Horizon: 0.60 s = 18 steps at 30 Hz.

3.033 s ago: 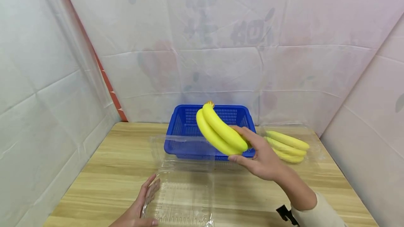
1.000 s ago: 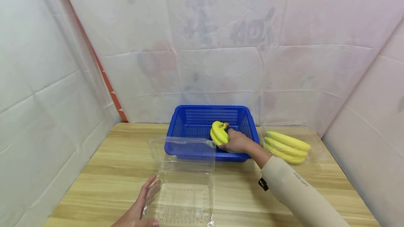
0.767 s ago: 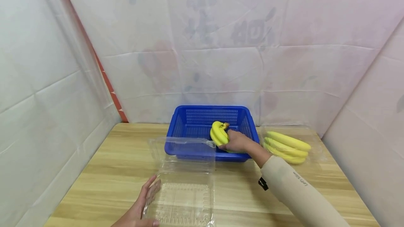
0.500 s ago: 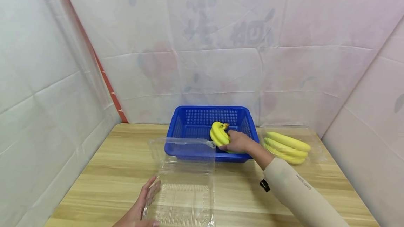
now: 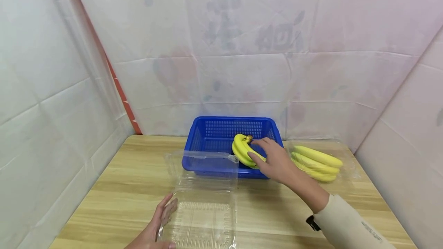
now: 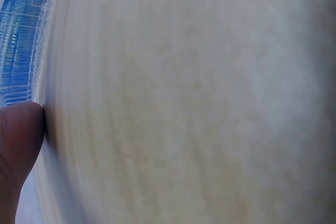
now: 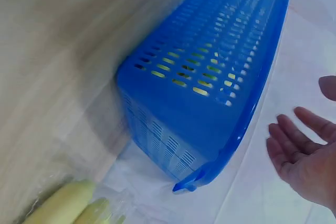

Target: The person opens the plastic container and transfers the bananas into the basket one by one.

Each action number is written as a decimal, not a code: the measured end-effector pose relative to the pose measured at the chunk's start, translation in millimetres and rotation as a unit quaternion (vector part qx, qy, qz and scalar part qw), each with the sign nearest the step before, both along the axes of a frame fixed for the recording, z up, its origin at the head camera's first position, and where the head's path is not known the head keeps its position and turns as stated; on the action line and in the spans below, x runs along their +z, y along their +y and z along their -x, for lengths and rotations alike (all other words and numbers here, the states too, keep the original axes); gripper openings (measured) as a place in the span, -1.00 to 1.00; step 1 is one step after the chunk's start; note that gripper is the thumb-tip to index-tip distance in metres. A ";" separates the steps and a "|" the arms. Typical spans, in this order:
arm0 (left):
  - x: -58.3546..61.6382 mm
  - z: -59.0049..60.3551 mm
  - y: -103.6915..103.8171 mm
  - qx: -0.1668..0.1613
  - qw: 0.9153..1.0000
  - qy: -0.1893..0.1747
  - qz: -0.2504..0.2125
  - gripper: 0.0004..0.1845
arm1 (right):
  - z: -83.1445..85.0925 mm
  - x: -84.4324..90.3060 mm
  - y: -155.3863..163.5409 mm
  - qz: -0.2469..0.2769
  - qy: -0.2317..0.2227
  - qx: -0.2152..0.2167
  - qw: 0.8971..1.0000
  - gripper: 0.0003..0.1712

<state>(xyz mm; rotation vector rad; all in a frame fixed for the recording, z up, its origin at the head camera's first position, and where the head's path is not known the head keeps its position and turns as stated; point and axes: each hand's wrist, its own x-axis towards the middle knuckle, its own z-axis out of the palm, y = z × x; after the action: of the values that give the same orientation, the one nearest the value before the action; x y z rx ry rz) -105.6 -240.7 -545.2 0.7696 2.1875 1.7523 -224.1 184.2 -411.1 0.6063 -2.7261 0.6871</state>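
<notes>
A bunch of yellow bananas (image 5: 243, 151) lies in the right part of a blue plastic basket (image 5: 226, 118). Over the basket's right front edge is my right hand (image 5: 277, 160), lifted off the bunch, its thumb and fingers spread with nothing held. In the right wrist view the palm and loose fingers (image 7: 291, 140) show beside the basket wall. A clear plastic clamshell container (image 5: 202, 222) stands with its lid raised, the lid overlapping the basket's front. My left hand (image 5: 154, 226) grips the container's left side, fingers along the wall and thumb (image 6: 21, 135) at the near edge.
A second clear container (image 5: 346, 153) holding several yellow bananas (image 5: 316, 160) stands at the right of the wooden table (image 5: 114, 187). White cloth walls (image 5: 242, 80) enclose the back and both sides.
My right hand carried the banana bunch down into the basket, then let go and drew back up and to the right. My left hand stays at the container.
</notes>
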 end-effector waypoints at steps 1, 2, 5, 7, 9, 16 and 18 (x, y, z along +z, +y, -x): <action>-0.2 -0.3 0.1 0.003 1.000 -0.003 0.002 0.31 | -5.5 -1.4 0.9 0.001 0.018 0.010 1.000 -0.51; -0.4 -0.4 0.1 0.004 1.000 -0.005 0.001 0.31 | -11.3 -2.6 1.5 0.003 0.033 0.018 0.999 -0.55; -1.3 -0.3 0.2 0.001 1.000 0.012 -0.005 0.30 | -29.1 -8.2 2.2 0.014 0.075 0.040 0.996 -0.64; -1.2 0.0 0.2 -0.004 1.000 0.021 -0.009 0.29 | -41.7 -12.7 2.0 0.019 0.095 0.050 0.994 -0.68; -0.2 0.3 0.4 -0.005 1.000 0.021 -0.011 0.29 | -53.4 -17.4 1.1 0.026 0.103 0.061 0.993 -0.70; 4.4 -2.0 1.8 0.015 1.000 -0.023 0.002 0.33 | -82.8 -35.3 -3.4 0.015 0.069 0.103 0.992 -0.74; 4.2 -2.6 1.9 0.014 1.000 -0.025 0.004 0.31 | -88.0 -40.6 -6.6 0.010 0.072 0.119 0.990 -0.73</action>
<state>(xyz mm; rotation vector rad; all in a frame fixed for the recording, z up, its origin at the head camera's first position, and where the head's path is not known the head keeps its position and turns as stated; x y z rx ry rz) -103.0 -238.8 -541.0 0.6894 2.1818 1.7553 -136.1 177.6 -451.7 0.9495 -2.5347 0.6924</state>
